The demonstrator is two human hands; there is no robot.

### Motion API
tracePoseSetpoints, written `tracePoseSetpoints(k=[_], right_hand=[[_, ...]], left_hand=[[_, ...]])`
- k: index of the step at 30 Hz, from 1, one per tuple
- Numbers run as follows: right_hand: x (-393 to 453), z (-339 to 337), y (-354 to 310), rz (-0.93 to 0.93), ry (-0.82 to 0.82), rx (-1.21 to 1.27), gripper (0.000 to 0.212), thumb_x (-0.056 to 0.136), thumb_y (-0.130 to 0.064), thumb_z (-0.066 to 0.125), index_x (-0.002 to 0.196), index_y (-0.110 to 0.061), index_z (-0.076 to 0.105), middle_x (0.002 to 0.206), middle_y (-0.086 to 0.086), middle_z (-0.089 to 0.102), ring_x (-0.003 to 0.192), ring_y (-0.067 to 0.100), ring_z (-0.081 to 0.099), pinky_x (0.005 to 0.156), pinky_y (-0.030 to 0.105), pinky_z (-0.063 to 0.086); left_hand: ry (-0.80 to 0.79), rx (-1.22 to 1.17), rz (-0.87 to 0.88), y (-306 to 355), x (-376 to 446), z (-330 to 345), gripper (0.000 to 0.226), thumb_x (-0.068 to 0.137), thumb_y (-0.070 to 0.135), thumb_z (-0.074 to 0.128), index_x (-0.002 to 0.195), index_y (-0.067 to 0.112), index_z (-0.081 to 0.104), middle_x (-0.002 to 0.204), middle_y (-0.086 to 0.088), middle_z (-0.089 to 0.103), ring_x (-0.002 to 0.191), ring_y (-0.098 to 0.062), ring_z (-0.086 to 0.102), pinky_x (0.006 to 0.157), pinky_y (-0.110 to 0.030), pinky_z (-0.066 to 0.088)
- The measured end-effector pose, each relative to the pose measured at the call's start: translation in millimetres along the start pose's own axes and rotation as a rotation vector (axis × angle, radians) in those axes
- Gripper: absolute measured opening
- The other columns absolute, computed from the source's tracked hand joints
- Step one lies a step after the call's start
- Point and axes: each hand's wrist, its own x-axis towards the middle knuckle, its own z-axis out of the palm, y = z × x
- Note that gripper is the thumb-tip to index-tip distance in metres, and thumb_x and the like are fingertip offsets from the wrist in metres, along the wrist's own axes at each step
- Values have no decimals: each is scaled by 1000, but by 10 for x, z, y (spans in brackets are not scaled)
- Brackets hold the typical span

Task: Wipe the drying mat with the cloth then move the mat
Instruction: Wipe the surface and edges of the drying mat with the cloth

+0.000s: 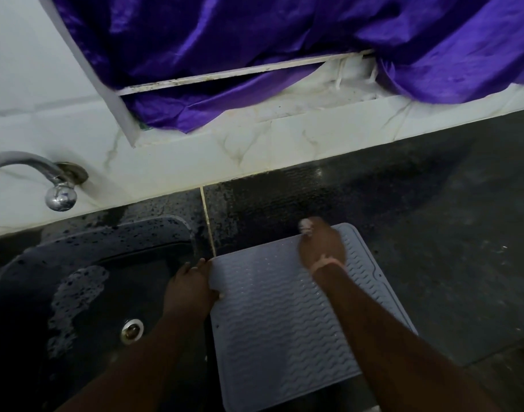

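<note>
While my left hand [189, 288] pinches the drying mat [280, 310] at its left edge beside the sink [85, 292], my right hand [321, 246] rests near the far edge, its fingers [306, 226] curled on something pale, probably the cloth, though blur hides it. On the dark worktop [448, 233] the mat's long axis runs from me toward the wall, so wiping should pull back toward me.

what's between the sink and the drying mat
In the head view, the left hand gripping the mat's left edge, plus a wet strip of dark counter beside the sink.
</note>
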Motion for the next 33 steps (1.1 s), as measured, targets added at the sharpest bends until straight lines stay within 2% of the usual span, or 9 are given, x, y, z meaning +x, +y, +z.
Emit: tracePoseSetpoints(k=[5,10,15,19,23,24,26,29,33], right_hand=[[66,-12,280,142,2,-212,42,99,-21,42,139,-14,50,134,12,58,129,35,47,100,46,47],[-546,547,-482,-126,-43,-157,25,93,-15,46,111,-12,64,105,10,69,100,28,62,80,36,53],[-1189,1073,-1184,-355,-303,-9,17,90,-24,51,98,-18,66,98,6,69,93,25,64,74,30,50],[-838,784,-956,-52,-575,569,5,87,-21,65,85,-22,70,79,-6,72,75,14,67,62,22,53],[-631,402,-357,229,-562,934,14,85,-13,74,99,-17,71,94,4,76,89,25,72,67,30,59],[-601,340,-219,236,-552,897,22,84,-16,77,103,-15,67,96,5,75,92,27,72,66,30,58],[-548,268,-10,143,-485,474,48,78,-32,82,116,-15,58,112,6,64,98,27,66,74,31,55],[-606,265,76,-17,-330,-185,92,78,-66,67,151,-25,27,148,14,23,130,37,41,101,46,48],[-773,446,38,-227,-189,-395,81,91,-67,44,157,-34,11,156,9,23,132,35,35,98,51,46]], left_hand=[[-12,-26,-55,-107,-87,112,89,84,63,61,157,33,21,165,4,21,152,-32,15,118,-55,25],[-37,-41,-57,-109,-53,77,87,84,60,64,156,35,22,165,1,19,151,-34,16,117,-54,27],[17,-60,-39,-235,-86,88,55,93,35,56,146,40,41,158,-2,36,145,-32,33,111,-48,39],[-32,-91,-36,-315,-121,107,59,96,32,51,151,41,31,161,-6,31,150,-31,22,114,-52,35],[120,-211,-71,-36,-183,117,54,97,25,46,150,36,38,160,-6,32,148,-32,23,118,-50,29],[165,-225,-57,45,-221,134,54,97,22,45,149,32,41,159,-6,35,147,-31,27,118,-48,29],[222,-208,-15,187,-286,189,51,97,19,46,147,27,46,157,-5,38,143,-28,34,117,-43,31],[274,-251,-49,317,-307,265,45,98,20,48,142,24,53,152,-7,43,139,-30,35,114,-45,34],[345,-226,-31,386,-202,350,40,98,23,50,137,21,58,147,-4,49,135,-29,40,111,-48,38]])
